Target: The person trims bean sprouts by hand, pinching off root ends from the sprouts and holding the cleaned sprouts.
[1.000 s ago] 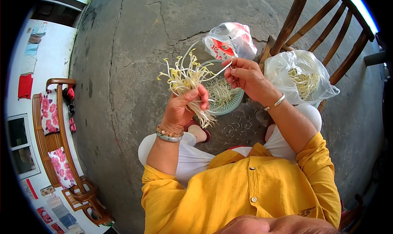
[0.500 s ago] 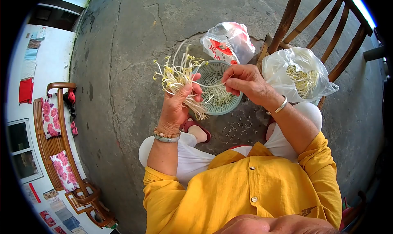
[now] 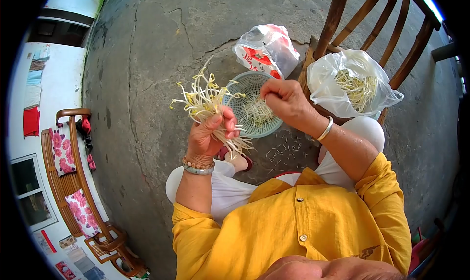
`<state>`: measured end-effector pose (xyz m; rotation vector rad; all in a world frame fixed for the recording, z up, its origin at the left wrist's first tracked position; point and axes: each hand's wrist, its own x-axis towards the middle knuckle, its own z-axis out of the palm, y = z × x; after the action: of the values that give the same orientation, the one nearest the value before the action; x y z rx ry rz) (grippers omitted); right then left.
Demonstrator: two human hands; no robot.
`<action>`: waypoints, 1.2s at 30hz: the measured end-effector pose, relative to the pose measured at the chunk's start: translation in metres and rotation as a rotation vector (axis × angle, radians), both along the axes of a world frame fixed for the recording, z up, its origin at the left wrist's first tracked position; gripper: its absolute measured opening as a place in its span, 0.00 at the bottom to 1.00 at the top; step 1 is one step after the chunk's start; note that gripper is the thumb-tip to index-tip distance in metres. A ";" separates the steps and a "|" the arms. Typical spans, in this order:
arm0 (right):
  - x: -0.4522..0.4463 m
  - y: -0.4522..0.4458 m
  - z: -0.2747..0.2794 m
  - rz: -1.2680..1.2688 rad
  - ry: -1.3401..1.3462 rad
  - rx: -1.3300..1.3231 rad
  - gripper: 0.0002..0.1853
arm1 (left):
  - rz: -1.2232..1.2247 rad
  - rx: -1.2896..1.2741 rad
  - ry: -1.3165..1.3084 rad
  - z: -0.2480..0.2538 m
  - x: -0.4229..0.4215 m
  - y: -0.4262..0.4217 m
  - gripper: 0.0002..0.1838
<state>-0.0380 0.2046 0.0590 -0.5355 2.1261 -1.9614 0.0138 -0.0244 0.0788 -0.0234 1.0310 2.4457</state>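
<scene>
A bunch of bean sprouts with yellow heads is gripped in my left hand, the pale stems hanging out below the fingers. My right hand is closed above the right side of a pale green plastic colander; its fingertips are turned away, so whatever they pinch is hidden. Inside the colander lies a heap of thin white sprout pieces. To the right, an open clear plastic bag holds more bean sprouts.
A white and red plastic bag stands on the concrete floor behind the colander. The clear bag rests on a wooden chair at the right. Small scraps litter the floor near my feet. A wooden bench with floral cushions is along the left wall.
My right hand has turned over and closed more tightly. The long sprout stretched from the left hand to it no longer shows. My left hand has shifted slightly left and down.
</scene>
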 end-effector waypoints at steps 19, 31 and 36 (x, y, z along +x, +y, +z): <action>0.013 -0.010 0.017 0.135 -0.427 -0.176 0.06 | 0.075 -0.084 0.023 -0.004 -0.001 0.012 0.13; 0.025 -0.021 0.008 0.124 -0.353 -0.146 0.07 | -0.012 -0.009 -0.033 -0.004 0.000 0.022 0.11; 0.027 -0.019 0.010 0.068 -0.461 -0.164 0.07 | -0.011 -0.061 -0.054 -0.002 0.000 0.027 0.11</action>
<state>-0.0115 0.1853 0.0694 -0.1519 1.6575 -1.9952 0.0134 0.0030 0.0765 -0.1026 1.0795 2.3897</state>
